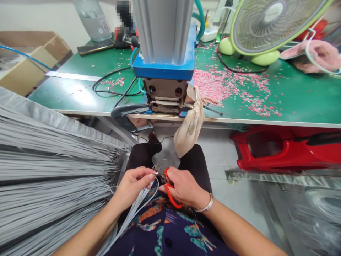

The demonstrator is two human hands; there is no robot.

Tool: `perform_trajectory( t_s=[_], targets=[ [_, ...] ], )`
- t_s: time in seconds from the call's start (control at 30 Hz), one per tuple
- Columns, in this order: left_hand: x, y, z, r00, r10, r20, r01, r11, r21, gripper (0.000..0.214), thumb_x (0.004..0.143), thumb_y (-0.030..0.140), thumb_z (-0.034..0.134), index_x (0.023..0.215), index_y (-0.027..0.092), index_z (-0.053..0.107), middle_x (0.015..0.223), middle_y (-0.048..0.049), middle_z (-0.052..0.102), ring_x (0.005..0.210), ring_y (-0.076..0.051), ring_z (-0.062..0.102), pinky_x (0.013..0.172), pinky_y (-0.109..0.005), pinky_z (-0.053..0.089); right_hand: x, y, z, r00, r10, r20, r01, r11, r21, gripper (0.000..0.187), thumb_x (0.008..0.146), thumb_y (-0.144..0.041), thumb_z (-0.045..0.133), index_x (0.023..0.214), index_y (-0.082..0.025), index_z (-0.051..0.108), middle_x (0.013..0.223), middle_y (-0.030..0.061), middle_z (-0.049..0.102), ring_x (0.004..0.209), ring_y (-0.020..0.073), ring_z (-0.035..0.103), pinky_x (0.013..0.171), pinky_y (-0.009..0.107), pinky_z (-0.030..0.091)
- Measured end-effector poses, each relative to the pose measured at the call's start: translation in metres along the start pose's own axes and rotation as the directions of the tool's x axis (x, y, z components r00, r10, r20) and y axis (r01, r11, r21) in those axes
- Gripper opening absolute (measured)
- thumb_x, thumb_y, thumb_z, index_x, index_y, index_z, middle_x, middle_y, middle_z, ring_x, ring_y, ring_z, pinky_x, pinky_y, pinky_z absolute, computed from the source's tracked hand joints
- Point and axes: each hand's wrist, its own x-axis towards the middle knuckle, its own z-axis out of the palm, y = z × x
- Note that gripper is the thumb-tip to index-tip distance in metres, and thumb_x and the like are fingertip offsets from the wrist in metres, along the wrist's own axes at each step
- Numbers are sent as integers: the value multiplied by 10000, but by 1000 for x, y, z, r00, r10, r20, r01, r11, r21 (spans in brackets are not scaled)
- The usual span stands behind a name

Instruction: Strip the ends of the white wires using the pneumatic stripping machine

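My left hand pinches the end of a thin white cable between thumb and fingertips. Red-handled scissors are in my right hand, with its fingers through the loops. The scissor blades reach left to the cable end at my left fingertips; whether they are closed on it I cannot tell. A bundle of white cables lies across my lap below both hands, and one strand loops up between them. The tips of that bundle show just behind my left fingers.
Ahead, a blue and grey press stands at the edge of the green table, with a cloth bag hanging from it. Pink and white scraps litter the table near a fan. Hanging grey cables fill the left; a red stool stands right.
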Motion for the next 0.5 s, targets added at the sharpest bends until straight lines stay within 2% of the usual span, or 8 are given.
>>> perform_trajectory(
  t_s=[0.23, 0.33, 0.4, 0.5],
  targets=[
    [3, -4, 1, 993, -104, 57, 114, 965, -237, 163, 668, 275, 643, 750, 137, 671, 577, -9, 585, 449, -49, 444, 476, -186, 344, 0, 3, 7, 1000, 5, -15, -3, 993, 116, 404, 796, -536, 387, 679, -154, 452, 661, 4, 448, 535, 87, 333, 511, 217, 258],
    [4, -3, 2, 981, -154, 120, 187, 920, -346, 146, 665, 254, 649, 723, 120, 666, 570, -12, 579, 428, -34, 422, 453, -173, 325, -2, 2, 8, 1000, 2, -8, 1, 959, 283, 416, 776, -549, 414, 676, -148, 455, 651, -4, 441, 554, 86, 358, 534, 212, 290],
    [4, -3, 2, 968, -195, 159, 245, 877, -414, 144, 655, 242, 660, 712, 110, 661, 559, -10, 568, 420, -29, 411, 439, -167, 323, -2, 1, 11, 997, -29, 75, -14, 857, 515, 451, 795, -568, 346, 666, -145, 437, 609, -16, 431, 533, 82, 390, 523, 203, 315],
    [4, -4, 2, 957, -224, 183, 286, 825, -487, 152, 651, 229, 666, 732, 101, 655, 555, -8, 563, 426, -29, 425, 440, -160, 339, -2, 1, 13, 977, -124, 175, -65, 604, 795, 506, 837, -563, 183, 622, -151, 385, 527, -31, 385, 443, 73, 409, 462, 198, 328]
  ],
)
